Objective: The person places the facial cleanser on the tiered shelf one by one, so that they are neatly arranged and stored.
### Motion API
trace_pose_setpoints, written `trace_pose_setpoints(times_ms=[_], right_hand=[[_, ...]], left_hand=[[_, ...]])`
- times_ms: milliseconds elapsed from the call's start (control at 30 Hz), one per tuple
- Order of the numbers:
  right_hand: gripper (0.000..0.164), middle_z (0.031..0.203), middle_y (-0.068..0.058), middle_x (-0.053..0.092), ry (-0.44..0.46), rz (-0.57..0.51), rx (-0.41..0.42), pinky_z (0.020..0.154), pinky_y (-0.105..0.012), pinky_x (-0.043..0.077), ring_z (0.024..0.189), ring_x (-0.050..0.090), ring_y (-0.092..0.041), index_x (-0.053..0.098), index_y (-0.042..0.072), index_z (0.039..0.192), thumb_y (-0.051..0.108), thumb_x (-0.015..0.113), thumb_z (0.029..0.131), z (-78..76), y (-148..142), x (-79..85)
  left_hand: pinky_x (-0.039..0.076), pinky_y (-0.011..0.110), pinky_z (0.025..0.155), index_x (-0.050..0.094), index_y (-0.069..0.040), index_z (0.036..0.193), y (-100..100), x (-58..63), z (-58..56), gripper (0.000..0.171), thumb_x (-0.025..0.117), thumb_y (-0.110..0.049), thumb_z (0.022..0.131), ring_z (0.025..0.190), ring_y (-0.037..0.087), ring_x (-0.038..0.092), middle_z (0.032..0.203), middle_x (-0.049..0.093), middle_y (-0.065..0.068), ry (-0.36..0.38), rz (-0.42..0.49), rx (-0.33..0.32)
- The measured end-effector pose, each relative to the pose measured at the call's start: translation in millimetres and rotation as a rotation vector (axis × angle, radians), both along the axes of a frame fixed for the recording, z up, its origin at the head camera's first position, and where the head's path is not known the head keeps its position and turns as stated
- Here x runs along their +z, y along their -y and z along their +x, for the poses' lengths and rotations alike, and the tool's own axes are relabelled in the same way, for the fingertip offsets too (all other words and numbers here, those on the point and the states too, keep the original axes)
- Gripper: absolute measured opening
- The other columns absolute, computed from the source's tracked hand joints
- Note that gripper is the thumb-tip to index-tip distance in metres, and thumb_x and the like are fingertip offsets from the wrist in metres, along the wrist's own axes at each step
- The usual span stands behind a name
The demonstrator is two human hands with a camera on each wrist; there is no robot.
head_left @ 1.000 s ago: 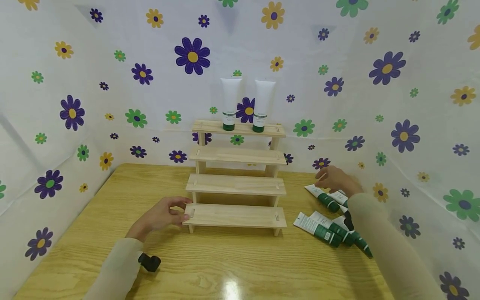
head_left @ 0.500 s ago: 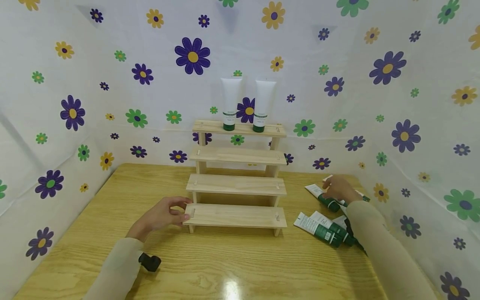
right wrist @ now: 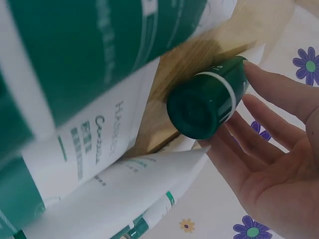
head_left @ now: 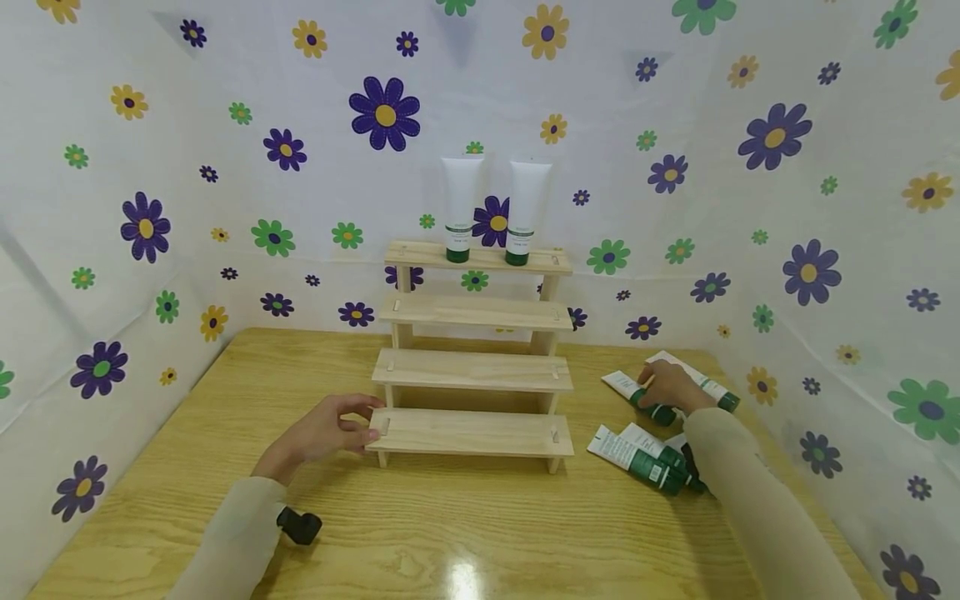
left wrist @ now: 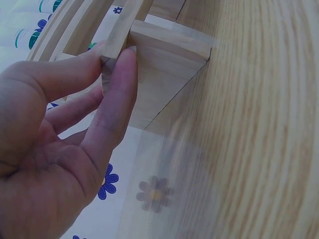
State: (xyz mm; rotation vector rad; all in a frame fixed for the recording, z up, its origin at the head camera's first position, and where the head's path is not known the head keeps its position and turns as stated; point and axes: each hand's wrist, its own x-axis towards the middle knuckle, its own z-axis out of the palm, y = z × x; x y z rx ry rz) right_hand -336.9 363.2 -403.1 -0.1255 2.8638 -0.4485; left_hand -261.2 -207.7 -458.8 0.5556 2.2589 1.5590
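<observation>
My left hand [head_left: 326,437] pinches the left end of the lowest step of a wooden four-step display rack [head_left: 468,431]; in the left wrist view thumb and fingers [left wrist: 122,94] are on the board's end. At the right, my right hand [head_left: 667,387] grips a squeeze tube [head_left: 621,383], white with a green lower half and cap, lying on the table. The right wrist view shows its green cap end [right wrist: 197,109] between thumb and fingers. Right behind that hand lies another squeeze tube [head_left: 708,385]. Two white squeeze tubes [head_left: 462,200] stand on their green caps on the top step.
Several more squeeze tubes [head_left: 637,458] lie overlapping in front of the right hand, close to the right forearm. The wood-grain table [head_left: 450,517] is bounded by flower-print cloth walls [head_left: 315,183] at the back and both sides.
My right hand has moved from the rear tube to the one nearer the rack and taken hold of it; that tube has shifted slightly left. My left hand stays on the rack.
</observation>
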Motion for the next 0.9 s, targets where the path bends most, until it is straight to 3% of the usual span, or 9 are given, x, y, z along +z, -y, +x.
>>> trace_pose_setpoints(times_ms=[333, 567, 733, 900], right_hand=[[0.044, 0.114, -0.028, 0.072, 0.034, -0.002, 0.041, 0.09, -0.048, 0.059, 0.101, 0.069, -0.039, 0.068, -0.008, 0.115, 0.01, 0.085, 0.079, -8.7, 3.2, -6.9], [0.047, 0.121, -0.03, 0.069, 0.064, 0.011, 0.042, 0.098, -0.055, 0.056, 0.108, 0.067, -0.041, 0.065, -0.009, 0.124, 0.004, 0.078, 0.081, -6.0, 9.7, -5.0], [0.049, 0.126, -0.031, 0.065, 0.096, 0.015, 0.022, 0.099, -0.054, 0.055, 0.111, 0.064, -0.039, 0.061, -0.008, 0.13, 0.0, 0.071, 0.082, -3.2, 12.7, -6.5], [0.049, 0.126, -0.031, 0.064, 0.073, 0.031, 0.034, 0.097, -0.053, 0.056, 0.11, 0.064, -0.039, 0.062, -0.009, 0.129, -0.001, 0.071, 0.081, -3.5, 13.2, -8.9]], left_hand=[[0.066, 0.037, 0.082, 0.048, 0.007, 0.146, 0.3, -0.3, 0.1, 0.06, 0.073, -0.017, 0.097, 0.1, 0.024, 0.073, 0.131, 0.054, 0.032, 0.0, -0.008, 0.004], [0.066, 0.038, 0.082, 0.048, 0.007, 0.146, 0.0, 0.6, 0.9, 0.06, 0.073, -0.018, 0.097, 0.1, 0.024, 0.073, 0.13, 0.054, 0.032, -0.004, -0.01, 0.006], [0.066, 0.039, 0.083, 0.048, 0.005, 0.146, -0.2, -0.8, 0.7, 0.061, 0.074, -0.019, 0.097, 0.1, 0.023, 0.073, 0.13, 0.054, 0.03, 0.004, -0.017, 0.008], [0.066, 0.04, 0.083, 0.047, 0.006, 0.147, -0.3, -1.1, 0.5, 0.061, 0.074, -0.018, 0.097, 0.101, 0.024, 0.073, 0.129, 0.055, 0.03, 0.004, -0.005, 0.0]])
